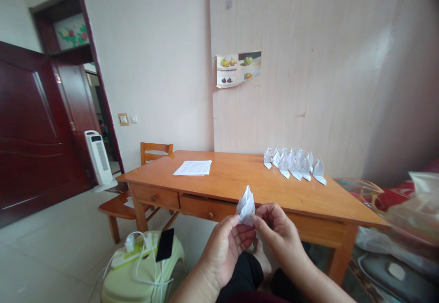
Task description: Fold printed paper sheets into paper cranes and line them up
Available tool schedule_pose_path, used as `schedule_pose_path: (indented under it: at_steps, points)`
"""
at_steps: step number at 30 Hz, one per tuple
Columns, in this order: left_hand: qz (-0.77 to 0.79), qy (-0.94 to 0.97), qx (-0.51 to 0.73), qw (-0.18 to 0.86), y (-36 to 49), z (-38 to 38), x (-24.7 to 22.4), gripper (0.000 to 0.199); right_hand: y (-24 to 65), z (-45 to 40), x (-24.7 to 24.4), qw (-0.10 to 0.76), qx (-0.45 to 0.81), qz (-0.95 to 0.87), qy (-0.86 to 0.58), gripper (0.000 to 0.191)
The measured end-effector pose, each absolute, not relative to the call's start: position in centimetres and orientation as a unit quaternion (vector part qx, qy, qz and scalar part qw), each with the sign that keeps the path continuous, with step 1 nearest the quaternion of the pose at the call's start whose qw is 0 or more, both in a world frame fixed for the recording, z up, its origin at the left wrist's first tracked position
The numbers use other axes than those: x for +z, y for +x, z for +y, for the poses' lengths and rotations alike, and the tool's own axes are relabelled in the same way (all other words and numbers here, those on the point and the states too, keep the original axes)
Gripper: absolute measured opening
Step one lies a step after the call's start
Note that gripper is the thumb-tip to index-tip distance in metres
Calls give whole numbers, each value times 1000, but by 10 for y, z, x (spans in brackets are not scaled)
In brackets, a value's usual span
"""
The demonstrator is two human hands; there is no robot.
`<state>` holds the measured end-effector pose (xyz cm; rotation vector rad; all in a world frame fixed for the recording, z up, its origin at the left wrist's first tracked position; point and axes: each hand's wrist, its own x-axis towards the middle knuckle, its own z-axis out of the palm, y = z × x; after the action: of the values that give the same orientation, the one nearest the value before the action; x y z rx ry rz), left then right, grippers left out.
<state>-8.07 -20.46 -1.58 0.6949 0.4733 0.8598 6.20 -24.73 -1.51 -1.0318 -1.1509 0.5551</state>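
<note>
A small folded paper figure [246, 207], white with faint print and a pointed top, is held upright between my hands in front of the table edge. My left hand [224, 248] grips its lower left side, thumb in front and fingers curled beneath. At the lower right corner, my right hand [279, 229] pinches the paper between thumb and bent fingers. Several similar folded paper figures [295, 163] stand grouped at the table's right rear. A stack of printed paper sheets [192, 168] lies flat on the table's left part.
The wooden table [236, 170] has drawers facing me. A pale green stool [126, 280] at lower left carries a power strip, cables and a black phone [165, 244]. A wooden chair [156, 147] stands behind the table's left side; bags [408, 211] are piled at right.
</note>
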Motion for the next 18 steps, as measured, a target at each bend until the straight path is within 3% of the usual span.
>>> schedule_pose_path:
  at_steps: [7,18]
  points:
    - [216,283,411,839,-81,-204,-13,12,61,-251,-17,644,221,-556,-477,17]
    - [210,253,416,848,-81,-200,-19,9,66,-261,-15,586,183,-645,-455,9]
